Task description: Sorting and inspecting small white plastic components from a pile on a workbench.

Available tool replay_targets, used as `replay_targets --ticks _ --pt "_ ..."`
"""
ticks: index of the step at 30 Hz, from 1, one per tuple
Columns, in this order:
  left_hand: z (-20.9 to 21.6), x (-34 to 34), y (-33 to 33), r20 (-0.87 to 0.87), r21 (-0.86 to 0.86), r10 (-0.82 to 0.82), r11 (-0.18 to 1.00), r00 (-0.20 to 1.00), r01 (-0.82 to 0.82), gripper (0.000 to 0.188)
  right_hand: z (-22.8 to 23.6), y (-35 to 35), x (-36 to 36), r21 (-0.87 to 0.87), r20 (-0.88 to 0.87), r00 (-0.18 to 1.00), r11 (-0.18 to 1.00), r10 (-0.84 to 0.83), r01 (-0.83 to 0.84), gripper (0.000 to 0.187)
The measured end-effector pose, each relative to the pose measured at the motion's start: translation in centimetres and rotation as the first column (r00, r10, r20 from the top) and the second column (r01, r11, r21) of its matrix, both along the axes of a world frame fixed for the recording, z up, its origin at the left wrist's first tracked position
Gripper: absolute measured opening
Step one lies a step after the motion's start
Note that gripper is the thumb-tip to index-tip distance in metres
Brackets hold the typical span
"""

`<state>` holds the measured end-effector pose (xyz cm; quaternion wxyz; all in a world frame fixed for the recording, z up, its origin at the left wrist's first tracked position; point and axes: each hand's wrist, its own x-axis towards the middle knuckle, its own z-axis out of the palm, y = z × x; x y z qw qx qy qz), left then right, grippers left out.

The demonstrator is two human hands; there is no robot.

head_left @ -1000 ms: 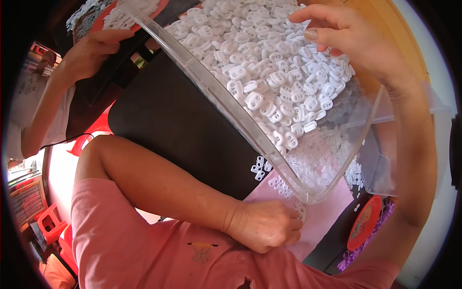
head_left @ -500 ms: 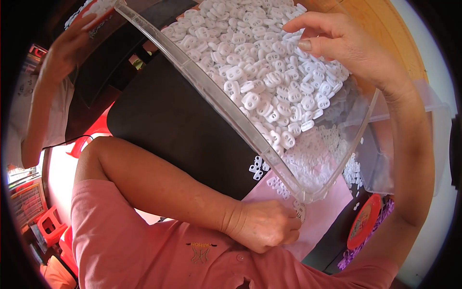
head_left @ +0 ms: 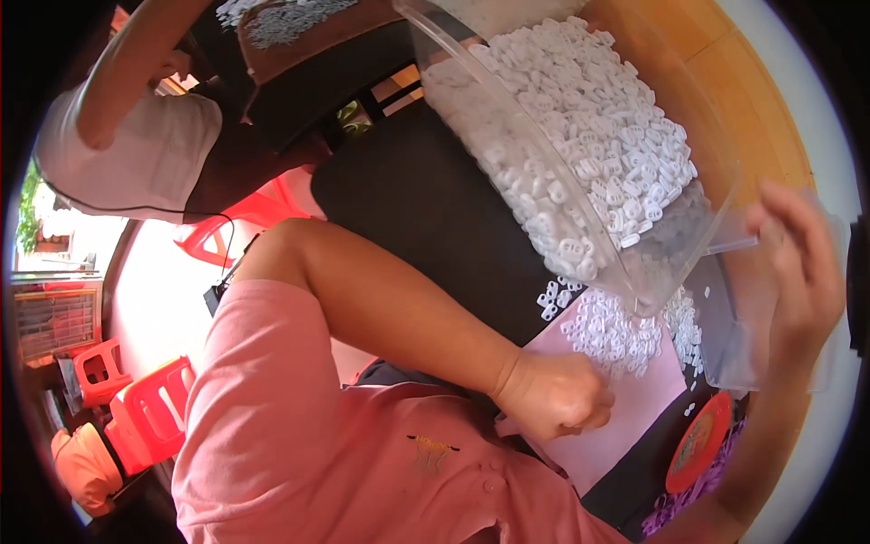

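Observation:
My left hand (head_left: 555, 399) is a closed fist over the near left part of a pink sheet (head_left: 625, 426). Its curled fingers hide whatever they may hold. A loose heap of small white two-holed plastic pieces (head_left: 612, 335) lies on the sheet, just beyond that fist. Above it stands a clear plastic bin (head_left: 535, 122), holding a large mass of the same white pieces (head_left: 580, 100). To the right of the bin, my right hand (head_left: 802, 263) is raised, somewhat blurred, with its fingers apart and nothing visible in them.
A second translucent container (head_left: 725, 349) stands on the right, with a red round dish (head_left: 700, 442) and purple strips (head_left: 671, 515) nearer me. Stray white pieces (head_left: 553, 299) lie on the black tabletop (head_left: 408, 199). Another person (head_left: 136, 136) works at far left, near red stools (head_left: 149, 412).
My right hand has left the pieces in the bin and come out to its right side. My left fist stays low over the sheet. The whole view has shifted.

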<state>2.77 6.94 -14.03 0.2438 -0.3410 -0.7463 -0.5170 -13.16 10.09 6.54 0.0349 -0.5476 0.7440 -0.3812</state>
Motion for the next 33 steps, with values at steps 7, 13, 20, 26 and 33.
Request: replay_targets --ticks 7,13,20,26,33 --pt "0.5 -0.8 -0.1 -0.061 -0.083 0.054 0.995 0.997 -0.059 0.012 -7.3 12.2 3.9 0.065 0.029 0.979 0.978 -0.202 0.200 0.017" --pt "0.6 -0.3 -0.6 -0.049 -0.164 0.056 0.984 0.997 -0.063 0.019 -11.5 16.5 4.4 0.104 0.274 0.915 0.955 -0.296 0.278 0.019" --pt "0.9 0.0 -0.6 -0.060 -0.142 0.060 0.988 0.996 -0.068 0.019 -13.9 17.6 5.3 -0.009 0.248 0.882 0.909 -0.402 0.417 0.014" --pt "0.9 0.1 -0.6 -0.125 -0.072 0.003 0.997 0.992 -0.012 0.013 -15.4 17.5 2.5 -0.222 0.258 0.803 0.776 -0.538 0.591 0.017" --pt "1.2 0.2 -1.3 -0.123 -0.074 -0.034 0.997 0.992 0.025 0.017 -17.1 19.0 -0.2 -0.320 0.001 0.738 0.700 -0.674 0.639 0.015"
